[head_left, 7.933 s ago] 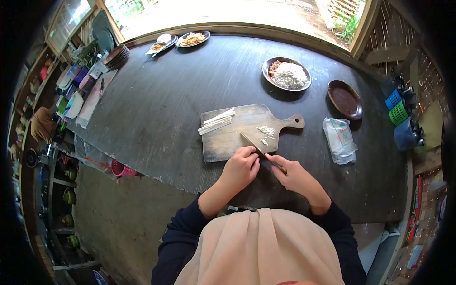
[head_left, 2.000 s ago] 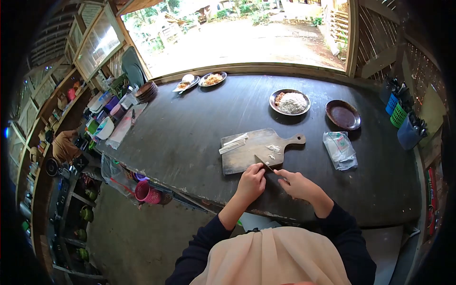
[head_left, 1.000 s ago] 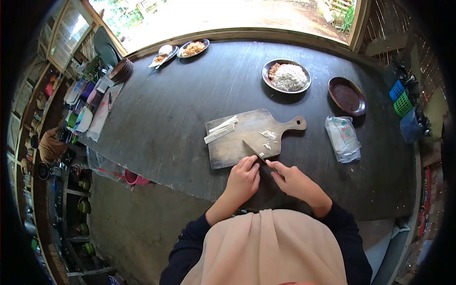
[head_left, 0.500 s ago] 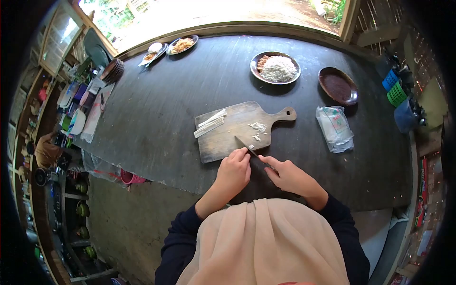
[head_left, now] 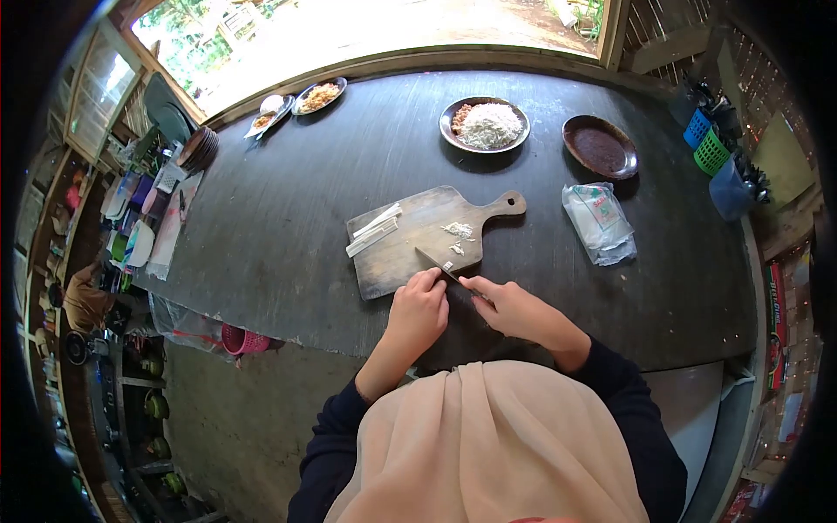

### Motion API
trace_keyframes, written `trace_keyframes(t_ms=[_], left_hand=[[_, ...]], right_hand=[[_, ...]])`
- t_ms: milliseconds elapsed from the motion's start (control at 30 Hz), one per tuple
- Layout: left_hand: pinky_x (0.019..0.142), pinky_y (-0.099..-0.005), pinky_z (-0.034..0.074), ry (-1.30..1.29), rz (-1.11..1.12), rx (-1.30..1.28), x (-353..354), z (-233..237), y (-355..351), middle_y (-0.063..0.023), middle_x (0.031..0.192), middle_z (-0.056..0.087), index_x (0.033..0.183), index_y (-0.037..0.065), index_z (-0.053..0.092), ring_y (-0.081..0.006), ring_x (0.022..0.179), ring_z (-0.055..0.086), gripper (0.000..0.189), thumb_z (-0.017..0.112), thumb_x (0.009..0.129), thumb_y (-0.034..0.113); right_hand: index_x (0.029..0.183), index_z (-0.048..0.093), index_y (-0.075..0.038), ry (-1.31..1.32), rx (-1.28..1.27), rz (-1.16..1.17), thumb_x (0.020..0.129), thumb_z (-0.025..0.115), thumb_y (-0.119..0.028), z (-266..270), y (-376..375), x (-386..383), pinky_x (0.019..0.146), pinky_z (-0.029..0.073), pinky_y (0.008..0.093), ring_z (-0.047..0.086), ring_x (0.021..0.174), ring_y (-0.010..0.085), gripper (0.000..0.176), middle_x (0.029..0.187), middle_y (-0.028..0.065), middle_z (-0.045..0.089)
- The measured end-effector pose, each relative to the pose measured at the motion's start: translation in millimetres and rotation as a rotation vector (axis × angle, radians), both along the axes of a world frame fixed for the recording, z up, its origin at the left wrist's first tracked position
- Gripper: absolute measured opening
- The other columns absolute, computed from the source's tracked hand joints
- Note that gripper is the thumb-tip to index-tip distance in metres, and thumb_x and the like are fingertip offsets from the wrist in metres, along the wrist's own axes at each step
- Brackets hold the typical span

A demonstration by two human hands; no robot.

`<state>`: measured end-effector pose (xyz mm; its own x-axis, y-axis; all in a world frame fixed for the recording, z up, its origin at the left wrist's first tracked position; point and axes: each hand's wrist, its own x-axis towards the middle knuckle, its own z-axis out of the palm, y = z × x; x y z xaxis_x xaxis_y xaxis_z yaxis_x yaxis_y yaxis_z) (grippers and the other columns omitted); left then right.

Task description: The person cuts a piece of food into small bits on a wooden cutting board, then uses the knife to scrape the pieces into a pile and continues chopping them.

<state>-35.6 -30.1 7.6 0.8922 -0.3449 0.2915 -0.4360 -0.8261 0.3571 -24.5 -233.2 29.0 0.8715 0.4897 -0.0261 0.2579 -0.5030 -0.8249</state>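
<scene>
At the left of the pale, worn wooden cutting board with a handle (head_left: 392,263), several long, flat white strips (head_left: 375,230) lie side by side, just as they did half a second ago. Next comes the left hand (head_left: 420,305), its fingers bent and drawn together at the board's near edge, beside the blade; whether they pinch anything cannot be told. A slender knife with a narrow metal blade (head_left: 432,259) slants across the board, a small white piece (head_left: 448,266) against it, while a loose scatter of fine white shreds (head_left: 458,230) lies beyond, towards the board's handle. The right hand (head_left: 514,311) is closed round the knife's handle, index finger stretched forward. Only the view has clearly changed, everything sitting a little farther left in it; hands, blade and board keep nearly the same arrangement, so the cutting seems to be at the same spot, with little visible gain in shreds. Farthest right lies a whitish, printed plastic packet (head_left: 599,223), apart from both hands.
</scene>
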Motion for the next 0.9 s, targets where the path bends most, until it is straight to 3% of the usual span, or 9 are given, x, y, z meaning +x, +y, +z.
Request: trace_keyframes(t_ms=[133,333,467,567,667,833,900], left_hand=[[0.089,-0.0413,0.048,-0.010,-0.013,-0.015,2.0,-4.1,1.5,-0.0166,0.119,0.061,0.101,-0.002,0.067,-0.0319,0.112,0.058,0.023,0.060,0.083,0.012],[0.090,-0.0424,0.048,0.006,0.014,-0.045,-1.4,-3.6,2.7,-0.0167,0.119,0.061,0.100,-0.002,0.067,-0.0331,0.112,0.058,0.023,0.060,0.083,0.012],[0.091,-0.0418,0.048,-0.009,-0.009,-0.045,-1.5,-5.3,2.8,-0.0166,0.119,0.061,0.100,-0.002,0.067,-0.0328,0.112,0.058,0.023,0.061,0.083,0.012],[0.090,-0.0415,0.049,-0.017,-0.009,-0.045,-2.3,-2.8,2.5,-0.0168,0.119,0.061,0.099,-0.003,0.067,-0.0330,0.111,0.059,0.023,0.061,0.083,0.012],[0.090,-0.0413,0.049,-0.022,-0.009,-0.050,-0.9,-0.8,2.3,-0.0171,0.118,0.061,0.099,-0.003,0.066,-0.0331,0.110,0.059,0.023,0.061,0.083,0.011],[0.090,-0.0409,0.049,0.037,-0.040,-0.064,0.8,-0.2,3.3,-0.0178,0.117,0.061,0.099,-0.004,0.066,-0.0331,0.109,0.059,0.022,0.060,0.083,0.011],[0.090,-0.0407,0.049,-0.016,-0.036,-0.064,2.5,-1.5,3.7,-0.0177,0.115,0.062,0.098,-0.004,0.066,-0.0331,0.107,0.060,0.022,0.060,0.083,0.010]], right_hand=[[0.126,0.057,-0.008,-0.068,0.016,0.008,0.094,0.055,-0.015,-6.5,5.0,4.3,0.060,0.050,0.0455,0.063,0.066,0.0438,0.033,0.074,0.0279,0.062],[0.127,0.056,-0.008,0.142,-0.045,-0.009,0.093,0.055,-0.014,13.7,5.7,-0.1,0.061,0.051,0.0438,0.064,0.067,0.0434,0.034,0.076,0.0272,0.063],[0.128,0.055,-0.006,0.003,-0.005,0.007,0.094,0.055,-0.015,1.8,7.2,3.9,0.061,0.051,0.0426,0.064,0.067,0.0423,0.035,0.076,0.0272,0.063],[0.128,0.055,-0.007,0.050,-0.030,0.007,0.094,0.055,-0.015,15.9,8.2,4.7,0.061,0.051,0.0426,0.064,0.067,0.0422,0.035,0.077,0.0277,0.063],[0.129,0.055,-0.007,0.262,-0.108,-0.010,0.095,0.055,-0.016,28.5,6.6,-0.1,0.063,0.051,0.0426,0.065,0.067,0.0415,0.035,0.078,0.0276,0.063],[0.131,0.054,-0.008,0.045,-0.001,0.013,0.097,0.052,-0.017,1.5,8.6,6.6,0.055,0.050,0.0380,0.062,0.050,0.0293,0.035,0.067,0.0236,0.062],[0.131,0.054,-0.008,0.129,-0.011,0.001,0.097,0.052,-0.017,9.6,8.5,6.2,0.053,0.050,0.0373,0.061,0.048,0.0271,0.035,0.066,0.0229,0.062]])
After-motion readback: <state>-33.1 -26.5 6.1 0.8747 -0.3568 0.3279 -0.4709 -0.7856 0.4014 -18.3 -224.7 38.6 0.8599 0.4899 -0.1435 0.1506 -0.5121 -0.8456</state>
